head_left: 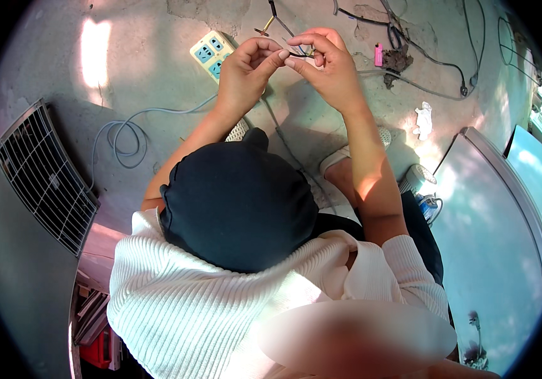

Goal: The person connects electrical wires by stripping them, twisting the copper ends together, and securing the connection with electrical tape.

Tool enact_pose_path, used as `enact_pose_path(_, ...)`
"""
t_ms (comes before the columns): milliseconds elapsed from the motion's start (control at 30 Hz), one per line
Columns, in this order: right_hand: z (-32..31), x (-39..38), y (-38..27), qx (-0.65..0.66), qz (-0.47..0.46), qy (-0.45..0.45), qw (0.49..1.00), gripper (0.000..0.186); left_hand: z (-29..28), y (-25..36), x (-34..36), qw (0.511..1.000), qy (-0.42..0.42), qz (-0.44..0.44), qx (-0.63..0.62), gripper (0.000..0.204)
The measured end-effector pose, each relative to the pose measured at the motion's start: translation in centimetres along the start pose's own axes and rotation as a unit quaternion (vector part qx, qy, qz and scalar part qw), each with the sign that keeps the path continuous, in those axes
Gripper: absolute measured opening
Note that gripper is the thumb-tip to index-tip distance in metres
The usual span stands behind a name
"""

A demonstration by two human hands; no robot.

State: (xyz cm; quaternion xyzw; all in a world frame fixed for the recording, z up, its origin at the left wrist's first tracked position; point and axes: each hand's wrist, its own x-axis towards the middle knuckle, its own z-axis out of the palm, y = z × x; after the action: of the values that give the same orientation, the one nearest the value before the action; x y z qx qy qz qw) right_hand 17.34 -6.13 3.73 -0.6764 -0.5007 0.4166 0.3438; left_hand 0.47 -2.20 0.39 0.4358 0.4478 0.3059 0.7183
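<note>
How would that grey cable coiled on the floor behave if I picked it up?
The grey cable lies in loose loops, so it is probably floppy and would sag. It looks thin, so likely light. It runs toward the power strip, so it may tug that along.

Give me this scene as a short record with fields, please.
Place: concrete floor
Left hand: pinches a thin wire
Right hand: pinches the same wire from the other side
Under the hands: power strip with grey cord
Right of the hands: pink lighter, black cables, white rag
Left edge: wire grille
</note>
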Motion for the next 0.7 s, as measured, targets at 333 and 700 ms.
enact_pose_path(333, 0.9, 0.6, 2.9, 0.051, -0.039, -0.001, 0.998, 0.016, -0.2, 0.2, 0.4, 0.990, 0.040, 0.067, 0.116, 0.013)
enact_pose_path(700, 0.6, 0.6, 2.6, 0.131, 0.058, -0.050, 0.989, 0.012, -3.8, 0.1, 5.7, 0.984, 0.064, 0.029, 0.162, 0.037)
